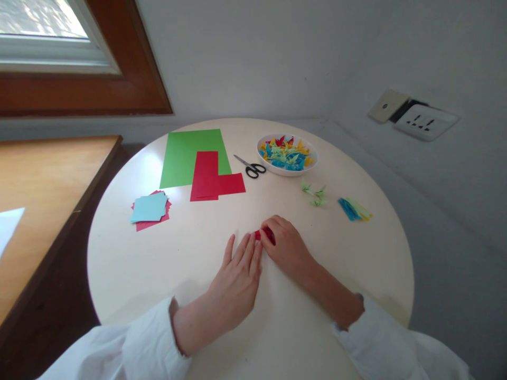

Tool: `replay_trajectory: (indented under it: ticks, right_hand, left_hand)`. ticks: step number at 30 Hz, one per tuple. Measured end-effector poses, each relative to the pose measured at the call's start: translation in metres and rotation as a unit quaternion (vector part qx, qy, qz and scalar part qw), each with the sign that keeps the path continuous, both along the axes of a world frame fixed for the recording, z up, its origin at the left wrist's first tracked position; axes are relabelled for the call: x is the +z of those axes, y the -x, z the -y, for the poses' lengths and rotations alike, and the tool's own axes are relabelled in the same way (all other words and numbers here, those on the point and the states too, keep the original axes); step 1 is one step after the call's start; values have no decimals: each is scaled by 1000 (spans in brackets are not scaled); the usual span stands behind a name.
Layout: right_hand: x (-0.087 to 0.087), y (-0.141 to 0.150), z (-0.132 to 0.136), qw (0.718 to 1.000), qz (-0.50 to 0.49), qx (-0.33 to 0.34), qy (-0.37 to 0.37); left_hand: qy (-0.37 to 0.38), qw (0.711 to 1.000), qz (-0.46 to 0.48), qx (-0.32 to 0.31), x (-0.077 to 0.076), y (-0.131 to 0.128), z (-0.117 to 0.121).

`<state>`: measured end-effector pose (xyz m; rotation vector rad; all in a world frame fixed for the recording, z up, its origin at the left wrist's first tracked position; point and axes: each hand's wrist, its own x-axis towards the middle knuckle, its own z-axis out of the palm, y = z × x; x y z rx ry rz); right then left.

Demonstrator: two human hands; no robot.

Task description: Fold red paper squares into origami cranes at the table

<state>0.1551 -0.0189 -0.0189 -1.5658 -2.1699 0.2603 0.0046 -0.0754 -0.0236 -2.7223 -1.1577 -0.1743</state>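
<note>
A small red paper piece (264,234) lies on the round cream table (158,264) near its middle. My right hand (285,244) has its fingers curled over the piece and presses on it; most of the paper is hidden under them. My left hand (236,277) lies flat beside it with fingers stretched out, their tips touching the left edge of the red paper. Both sleeves are white.
Farther back lie a green sheet (186,155), an L-shaped red sheet (212,179) and black-handled scissors (249,167). A white bowl (287,154) holds several coloured folded papers. Blue and red squares (150,209) sit left; green folded bits (315,194) and blue-yellow scraps (354,209) right.
</note>
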Motion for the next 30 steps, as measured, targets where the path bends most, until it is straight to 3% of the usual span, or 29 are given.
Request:
replay_trajectory:
  ticks: [13,20,30]
  right_hand:
    - [-1,1,0,1000,3,0,-9]
    - [0,1,0,1000,1,0,-7]
    - [1,1,0,1000,-11,-1,-3]
  left_hand:
    - [-55,994,17,97,2,-4,9]
    - [11,1000,3,-22,4,1,3]
    - [56,998,11,-7,-2,1,2]
